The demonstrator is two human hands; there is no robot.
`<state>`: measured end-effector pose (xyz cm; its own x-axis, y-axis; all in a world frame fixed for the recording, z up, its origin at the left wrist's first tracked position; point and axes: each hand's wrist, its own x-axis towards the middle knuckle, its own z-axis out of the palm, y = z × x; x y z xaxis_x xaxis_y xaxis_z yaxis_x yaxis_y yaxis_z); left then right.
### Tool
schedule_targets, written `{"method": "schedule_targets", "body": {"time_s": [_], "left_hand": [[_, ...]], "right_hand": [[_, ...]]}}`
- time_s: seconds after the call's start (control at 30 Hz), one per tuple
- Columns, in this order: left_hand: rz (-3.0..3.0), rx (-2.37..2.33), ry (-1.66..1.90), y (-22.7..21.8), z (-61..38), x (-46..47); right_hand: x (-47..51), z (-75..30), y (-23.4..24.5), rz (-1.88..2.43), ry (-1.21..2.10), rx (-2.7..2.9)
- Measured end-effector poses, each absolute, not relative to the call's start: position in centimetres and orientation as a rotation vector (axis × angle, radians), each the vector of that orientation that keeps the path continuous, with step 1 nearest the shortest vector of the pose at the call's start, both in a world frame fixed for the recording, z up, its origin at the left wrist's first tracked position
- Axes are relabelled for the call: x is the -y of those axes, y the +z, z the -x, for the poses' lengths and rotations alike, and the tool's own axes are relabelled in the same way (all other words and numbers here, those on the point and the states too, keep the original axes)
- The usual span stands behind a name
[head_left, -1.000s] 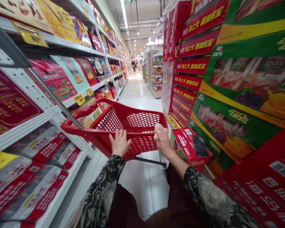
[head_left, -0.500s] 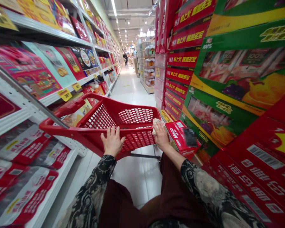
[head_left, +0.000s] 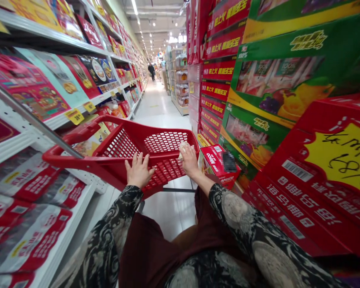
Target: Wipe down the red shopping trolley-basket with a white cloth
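A red plastic shopping cart [head_left: 168, 130] stands crosswise ahead of me, with perforated sides. Fingers spread, my left hand [head_left: 139, 171] rests on the near top rim. My right hand [head_left: 190, 161] is at the rim's right end, closed around a crumpled white cloth [head_left: 183, 146], possibly a tissue. The cloth shows past the fingers and lies against the rim. Just right of that hand is a red Meco carton [head_left: 213, 157] with a dark blurred patch on top.
Shelves [head_left: 73, 105] of boxed goods run along the left, close to the cart handle [head_left: 87, 128]. Stacked green juice boxes [head_left: 267, 105] and red drink cartons [head_left: 300, 188] line the right. A yellow handwritten sign [head_left: 345, 156] is on one carton. A person [head_left: 151, 72] is far down the aisle.
The view has shifted a little, so cart, shelves and both hands sit further left. More of the yellow sign shows on the right. Both hands stay on the cart rim.
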<state>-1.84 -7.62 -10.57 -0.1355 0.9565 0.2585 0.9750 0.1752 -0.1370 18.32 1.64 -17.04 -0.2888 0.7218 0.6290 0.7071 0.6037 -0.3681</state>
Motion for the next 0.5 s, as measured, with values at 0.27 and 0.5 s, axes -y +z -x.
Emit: {"method": "schedule_targets", "body": {"time_s": [0.27,0.5], "left_hand": [[1.884,2.152,-0.077,-10.2,1.7,9.8],[1.876,2.150,-0.094,-10.4,1.0,10.9]], "right_hand": [[-0.1,-20.3,-17.0,1.099,0.092,1.994],[1.4,-18.0,-16.3,1.106,0.093,2.083]]}}
